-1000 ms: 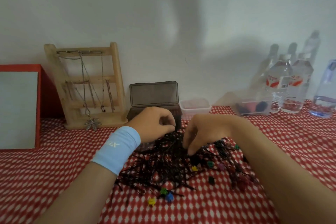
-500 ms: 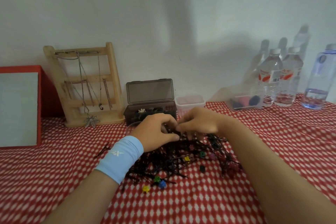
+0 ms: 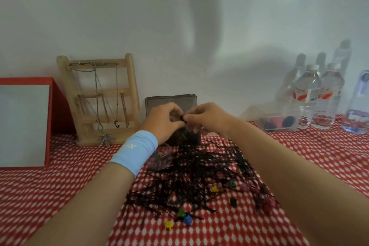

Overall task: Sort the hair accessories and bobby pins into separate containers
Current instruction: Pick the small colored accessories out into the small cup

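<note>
Red-and-white patterned cloth covered the bench against a plain wall. Your left grip and right grip met above the dark hinged box. Both pinched one small dark bundle, probably bobby pins, and were apparently positioned to release it into the box. The bobby-pin pile lay just in front of the box, with coloured mini claw clips along its near edge. A small clear cup sat beside your left wrist at the pile's edge. Bare cloth on both sides gave you room to move. The jewellery stand and water bottles stood well apart.
</note>
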`<state>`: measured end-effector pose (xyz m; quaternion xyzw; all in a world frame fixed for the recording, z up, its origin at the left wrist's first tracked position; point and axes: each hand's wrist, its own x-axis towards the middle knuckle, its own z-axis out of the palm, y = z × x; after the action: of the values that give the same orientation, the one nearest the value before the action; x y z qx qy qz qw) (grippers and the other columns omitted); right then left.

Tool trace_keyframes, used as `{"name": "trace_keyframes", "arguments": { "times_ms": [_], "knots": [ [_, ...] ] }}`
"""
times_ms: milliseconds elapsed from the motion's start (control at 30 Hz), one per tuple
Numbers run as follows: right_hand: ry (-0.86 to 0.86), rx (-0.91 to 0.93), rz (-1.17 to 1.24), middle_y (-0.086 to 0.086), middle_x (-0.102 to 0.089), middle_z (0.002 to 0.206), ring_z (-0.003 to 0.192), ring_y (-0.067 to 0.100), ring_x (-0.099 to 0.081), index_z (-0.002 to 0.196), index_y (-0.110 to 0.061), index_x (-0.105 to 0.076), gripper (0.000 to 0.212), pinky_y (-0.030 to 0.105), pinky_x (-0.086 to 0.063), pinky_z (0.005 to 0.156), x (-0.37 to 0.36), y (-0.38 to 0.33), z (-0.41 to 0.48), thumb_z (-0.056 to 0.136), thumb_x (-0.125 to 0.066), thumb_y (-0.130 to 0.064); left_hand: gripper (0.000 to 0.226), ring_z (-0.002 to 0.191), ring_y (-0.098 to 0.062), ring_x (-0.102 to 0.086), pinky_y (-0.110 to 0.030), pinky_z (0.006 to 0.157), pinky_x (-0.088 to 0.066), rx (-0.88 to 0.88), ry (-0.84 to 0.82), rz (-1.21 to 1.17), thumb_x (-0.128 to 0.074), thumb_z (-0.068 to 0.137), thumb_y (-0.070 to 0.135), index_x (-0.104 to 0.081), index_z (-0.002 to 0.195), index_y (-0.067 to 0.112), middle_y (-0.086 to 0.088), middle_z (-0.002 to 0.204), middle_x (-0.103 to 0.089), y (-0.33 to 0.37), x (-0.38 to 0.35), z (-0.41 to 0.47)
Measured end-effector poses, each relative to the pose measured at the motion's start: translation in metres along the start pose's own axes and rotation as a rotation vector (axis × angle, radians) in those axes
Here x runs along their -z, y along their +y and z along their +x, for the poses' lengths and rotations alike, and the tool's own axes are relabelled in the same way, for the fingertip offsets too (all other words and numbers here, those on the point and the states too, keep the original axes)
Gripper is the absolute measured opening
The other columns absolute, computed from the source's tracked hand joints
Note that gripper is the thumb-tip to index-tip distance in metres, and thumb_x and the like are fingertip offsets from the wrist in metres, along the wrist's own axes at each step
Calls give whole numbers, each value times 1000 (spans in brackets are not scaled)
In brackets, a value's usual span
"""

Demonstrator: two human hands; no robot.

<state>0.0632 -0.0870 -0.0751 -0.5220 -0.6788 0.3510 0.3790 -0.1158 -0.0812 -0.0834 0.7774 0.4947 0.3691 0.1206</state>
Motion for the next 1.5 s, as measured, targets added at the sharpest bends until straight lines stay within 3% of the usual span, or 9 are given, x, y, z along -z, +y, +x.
{"name": "trace_keyframes", "arguments": {
  "times_ms": [133, 333, 533, 700, 833, 1033, 1133, 1300, 1500],
  "knots": [
    [47, 53, -226, 6, -77, 93, 62, 13, -68, 109, -11, -75, 21, 16, -49, 48, -7, 0, 31, 91, -74, -22, 24, 94, -3, -56, -16, 81, -39, 30, -28, 92, -73, 85, 24, -66, 108, 28, 16, 101, -62, -11, 5, 12],
    [81, 141, -439, -8, -72, 97, 85, 8, -66, 105, -19, -77, 14, 22, -53, 79, -1, 9, 23, 94, -69, -24, 20, 96, -7, -61, -28, 93, -50, 30, -160, 117, -66, 91, 18, -67, 109, 28, 14, 102, -65, -29, -5, 2],
    [-252, 69, -586, -19, -73, 82, 76, -7, -65, 89, -28, -80, 8, 5, -48, 66, 19, 11, -22, 88, -75, -21, 15, 87, 2, -61, -21, 86, -50, -71, -291, 73, -68, 89, 21, -72, 96, 33, 19, 92, -67, 1, -19, -22],
    [-463, -80, -763, -15, -72, 69, 64, 8, -67, 79, -33, -75, 6, 23, -50, 74, 33, 19, -49, 84, -78, -32, 10, 88, 1, -64, -23, 87, -53, -149, -462, 7, -73, 85, 26, -76, 93, 32, 17, 92, -71, 31, -39, -46],
    [-480, -118, -766, -4, -75, 75, 59, 6, -62, 86, -26, -77, 10, 26, -50, 77, 38, 27, -67, 83, -79, -35, 15, 96, -5, -61, -24, 91, -49, -190, -497, 53, -72, 86, 25, -77, 99, 31, 14, 103, -69, 40, -53, -55],
    [-437, -136, -755, -14, -71, 68, 55, 5, -59, 92, -24, -80, 24, 27, -53, 80, 34, 30, -78, 82, -78, -45, 16, 93, -6, -62, -25, 90, -50, -192, -510, 131, -72, 86, 25, -77, 99, 33, 14, 100, -69, 40, -58, -60],
    [-433, -114, -717, -9, -77, 90, 63, 9, -64, 98, -26, -80, 15, 25, -52, 75, 30, 32, -77, 85, -77, -34, 13, 91, -6, -63, -31, 90, -53, -185, -518, 213, -71, 86, 26, -77, 96, 32, 15, 98, -69, 35, -53, -62],
    [-367, -68, -725, -14, -74, 89, 76, 11, -69, 92, -26, -79, 5, 18, -50, 64, 28, 34, -68, 89, -75, -25, 19, 93, -7, -63, -29, 91, -53, -148, -578, 271, -66, 88, 19, -75, 99, 31, 11, 105, -68, 27, -41, -59],
    [-351, -30, -772, -16, -72, 92, 86, 2, -65, 95, -27, -77, 10, 20, -50, 79, 27, 34, -57, 85, -78, -24, 14, 79, -1, -57, -23, 76, -51, -148, -496, 213, -68, 87, 29, -71, 98, 37, 20, 89, -61, 27, -47, -58]
  ]
}}
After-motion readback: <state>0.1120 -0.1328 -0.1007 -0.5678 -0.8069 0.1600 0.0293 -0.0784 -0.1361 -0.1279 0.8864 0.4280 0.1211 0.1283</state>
